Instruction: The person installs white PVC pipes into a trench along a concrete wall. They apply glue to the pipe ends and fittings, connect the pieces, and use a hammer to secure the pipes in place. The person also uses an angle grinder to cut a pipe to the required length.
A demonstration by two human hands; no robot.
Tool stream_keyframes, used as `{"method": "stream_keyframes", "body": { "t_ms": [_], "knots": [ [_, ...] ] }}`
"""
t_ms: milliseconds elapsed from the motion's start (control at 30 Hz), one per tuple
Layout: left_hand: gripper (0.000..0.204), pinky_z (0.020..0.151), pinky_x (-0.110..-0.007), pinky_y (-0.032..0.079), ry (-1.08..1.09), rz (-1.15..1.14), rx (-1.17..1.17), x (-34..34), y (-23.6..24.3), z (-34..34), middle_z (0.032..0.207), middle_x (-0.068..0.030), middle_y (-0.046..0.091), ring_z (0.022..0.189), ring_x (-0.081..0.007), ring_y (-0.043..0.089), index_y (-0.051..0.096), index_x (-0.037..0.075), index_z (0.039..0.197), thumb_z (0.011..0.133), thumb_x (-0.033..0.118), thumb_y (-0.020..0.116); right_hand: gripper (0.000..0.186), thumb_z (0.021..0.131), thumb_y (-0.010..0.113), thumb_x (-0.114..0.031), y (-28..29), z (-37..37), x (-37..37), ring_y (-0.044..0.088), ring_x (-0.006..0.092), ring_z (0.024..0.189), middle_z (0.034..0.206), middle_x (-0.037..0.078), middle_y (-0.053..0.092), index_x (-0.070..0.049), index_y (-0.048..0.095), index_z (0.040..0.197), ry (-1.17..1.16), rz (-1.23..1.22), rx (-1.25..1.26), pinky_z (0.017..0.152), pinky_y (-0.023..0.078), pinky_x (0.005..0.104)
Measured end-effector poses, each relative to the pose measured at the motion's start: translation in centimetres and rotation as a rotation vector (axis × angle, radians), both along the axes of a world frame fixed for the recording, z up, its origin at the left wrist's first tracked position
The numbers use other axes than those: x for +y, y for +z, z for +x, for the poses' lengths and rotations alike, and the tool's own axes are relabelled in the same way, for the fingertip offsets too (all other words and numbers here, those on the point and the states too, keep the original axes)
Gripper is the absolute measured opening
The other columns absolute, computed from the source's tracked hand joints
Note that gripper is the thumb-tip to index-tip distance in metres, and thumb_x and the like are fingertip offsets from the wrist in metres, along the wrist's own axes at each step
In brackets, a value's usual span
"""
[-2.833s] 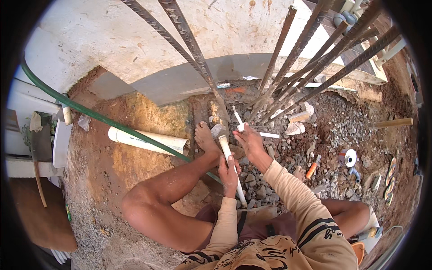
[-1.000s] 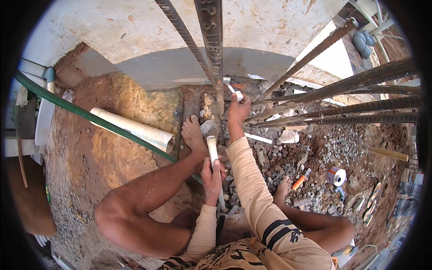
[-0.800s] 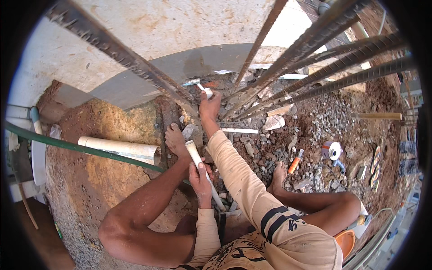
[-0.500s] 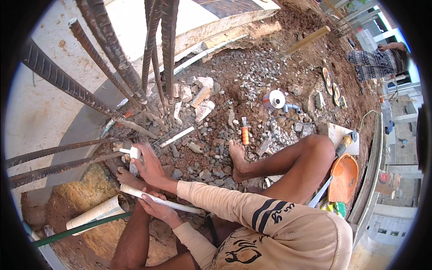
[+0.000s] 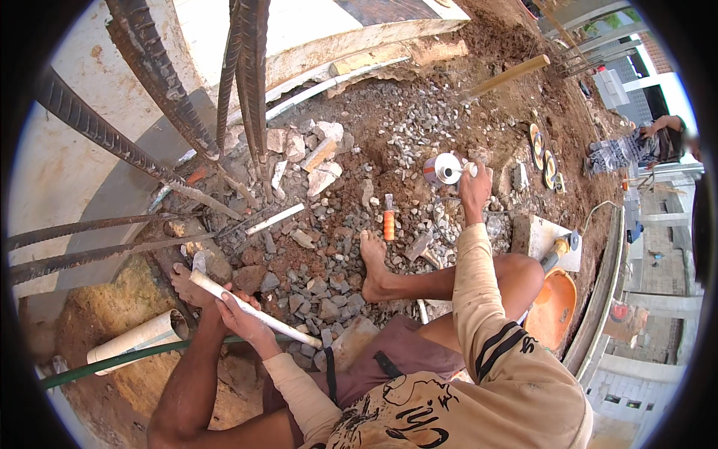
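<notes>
My left hand [image 5: 243, 318] is closed around a white plastic pipe [image 5: 280, 322], which slants across in front of my lower leg. My right hand [image 5: 476, 193] reaches out over the gravel, with its fingers closed on a small white pipe fitting [image 5: 468, 169], mostly covered by the fingers. The fitting is at the top of an open round can [image 5: 446, 169] with a pale rim and a dark hole in its middle. Below the can, an orange-handled brush or scraper [image 5: 389, 218] lies on the stones near my bare foot.
Upright rusty rebar [image 5: 123, 142] rises at the left. A short white pipe [image 5: 274, 219] and a wide pipe [image 5: 142, 342] lie on the ground. At the right are an angle grinder [image 5: 559, 249], an orange bowl [image 5: 551, 307] and sandals [image 5: 550, 168]. Another person [image 5: 624, 153] is farther off.
My right hand has moved from the left side, near the pipe's end, across to the can at the right, carrying the white fitting. My left hand still holds the pipe.
</notes>
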State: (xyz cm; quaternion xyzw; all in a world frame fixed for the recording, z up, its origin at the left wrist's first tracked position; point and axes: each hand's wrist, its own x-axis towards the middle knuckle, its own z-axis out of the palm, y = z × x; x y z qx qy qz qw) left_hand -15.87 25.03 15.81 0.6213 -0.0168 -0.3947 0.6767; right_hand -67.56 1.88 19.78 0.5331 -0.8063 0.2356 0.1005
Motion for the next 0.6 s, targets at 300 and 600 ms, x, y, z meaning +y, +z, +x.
{"method": "stream_keyframes", "body": {
  "t_ms": [300,600],
  "knots": [
    [0.03,0.051,-0.026,0.044,0.058,0.0,-0.024,0.7,0.1,0.3,0.078,-0.0018,0.055,0.058,-0.0097,0.052,0.056,0.007,0.125,0.116,0.035,0.05,0.047,0.088,0.072,-0.019,-8.3,-1.5,-4.4,0.064,0.0454,0.121,0.133,0.027,0.066,-0.009,0.071,0.135,0.126,0.198,0.009,0.107,0.049,0.0505],
    [0.031,0.064,-0.031,0.05,0.089,-0.166,0.267,-0.7,-1.3,-3.6,0.08,-0.002,0.056,0.069,-0.0143,0.057,0.059,0.01,0.12,0.114,0.041,0.053,0.071,0.087,0.082,-0.031,-10.0,-1.7,-2.7,0.056,0.0463,0.129,0.141,0.029,0.058,-0.009,0.057,0.15,0.064,0.223,0.192,0.113,0.04,0.0576]
  ]
}}
